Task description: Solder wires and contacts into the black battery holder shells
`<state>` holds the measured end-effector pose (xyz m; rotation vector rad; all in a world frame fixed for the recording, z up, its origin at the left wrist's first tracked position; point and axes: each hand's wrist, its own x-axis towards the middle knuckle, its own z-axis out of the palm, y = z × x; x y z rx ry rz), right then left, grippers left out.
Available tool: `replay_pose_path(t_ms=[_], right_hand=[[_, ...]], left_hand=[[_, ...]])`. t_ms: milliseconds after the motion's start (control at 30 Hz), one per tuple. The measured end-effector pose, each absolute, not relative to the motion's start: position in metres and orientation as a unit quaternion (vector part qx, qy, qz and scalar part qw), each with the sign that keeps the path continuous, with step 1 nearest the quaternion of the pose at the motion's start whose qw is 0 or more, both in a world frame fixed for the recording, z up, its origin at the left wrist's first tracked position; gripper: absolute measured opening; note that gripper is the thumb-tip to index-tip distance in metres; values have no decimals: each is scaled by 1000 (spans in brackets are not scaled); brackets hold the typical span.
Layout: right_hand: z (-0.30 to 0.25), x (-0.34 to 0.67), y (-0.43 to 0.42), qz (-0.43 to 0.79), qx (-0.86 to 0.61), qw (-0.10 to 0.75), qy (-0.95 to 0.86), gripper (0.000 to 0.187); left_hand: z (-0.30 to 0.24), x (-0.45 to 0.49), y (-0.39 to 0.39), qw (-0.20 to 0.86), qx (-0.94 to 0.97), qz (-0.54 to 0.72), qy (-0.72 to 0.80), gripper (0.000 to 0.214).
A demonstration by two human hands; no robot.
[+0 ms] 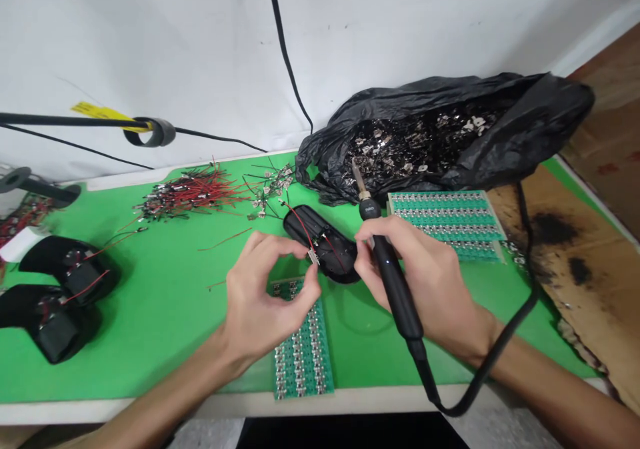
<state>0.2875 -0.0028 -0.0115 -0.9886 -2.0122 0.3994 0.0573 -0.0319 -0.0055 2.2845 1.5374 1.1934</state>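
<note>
My right hand (pixel 425 275) is closed round a black soldering iron (pixel 395 289), its metal tip pointing up and away from me. Between thumb and forefinger, my left hand (pixel 270 289) pinches a small metallic connector-like piece (pixel 313 256). A black plastic housing (pixel 333 260) lies just beyond that pinch, with a red wire (pixel 301 221) arching over it. Whether this wire joins the pinched piece is too small to tell. Below my left fingers, partly covered by them, lies a green circuit board panel (pixel 300 359) with rows of metal parts.
An opened black plastic bag (pixel 540 122) holds small metal pieces at the back right. More board panels (pixel 445 215) are stacked before it. Red and black wires (pixel 195 192) are heaped at the back left. Black housings (pixel 60 322) lie left. The iron's cable (pixel 505 342) loops right, near scorched cardboard (pixel 565 255).
</note>
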Motion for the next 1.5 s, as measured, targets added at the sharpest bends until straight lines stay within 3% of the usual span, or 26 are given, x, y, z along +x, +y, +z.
replay_pose_path(t_ms=[433,1067,1500], right_hand=[[-12,288,-3,160,-391,419,-804,24],[-7,285,-7,183,-408,412,-794,24],[-5,285,-7,227,-406,416,-781,23]], left_hand=[[-16,60,-34,97,746,451,480,22],[-14,64,-35,82,769,391,499,13],[-12,65,-31,107,757,432,478,27]])
